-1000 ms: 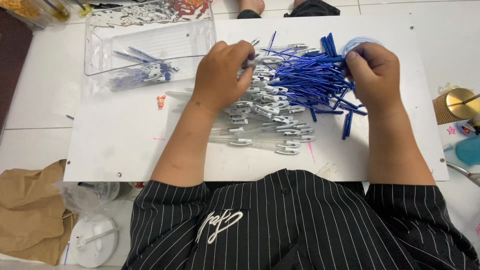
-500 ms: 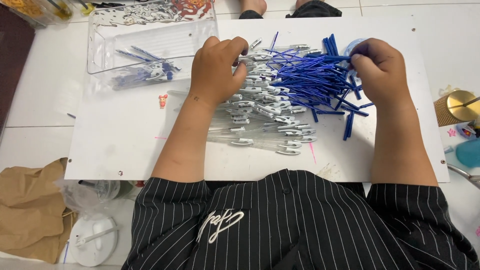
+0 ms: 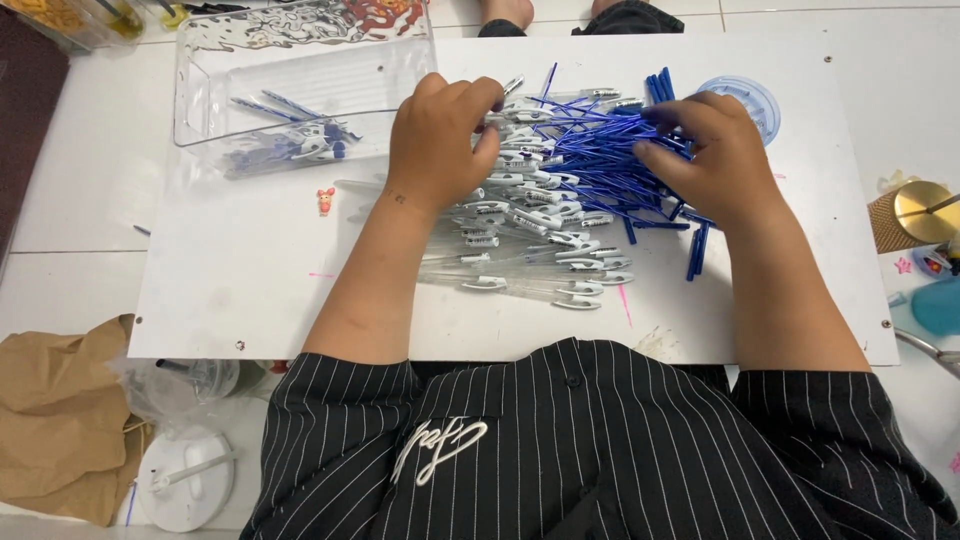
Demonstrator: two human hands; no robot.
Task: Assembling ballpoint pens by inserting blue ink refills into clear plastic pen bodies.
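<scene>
The left hand [image 3: 440, 140] rests curled on the heap of clear pen barrels [image 3: 530, 225], pinching one at the top. The right hand [image 3: 705, 155] lies on the blue refills [image 3: 600, 160], fingers bent around a few. Both heaps are too many to count. The white surface [image 3: 240, 270] has bare room at 9 o'clock. One clear tray [image 3: 300, 90] sits at 11 o'clock, one small pink figure [image 3: 326, 200] beside it.

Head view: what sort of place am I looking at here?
Probably a home or small-workshop floor set-up for hand assembly: a white board laid on floor tiles, piled with clear pen barrels and blue refills, plus a clear plastic tray.
</scene>
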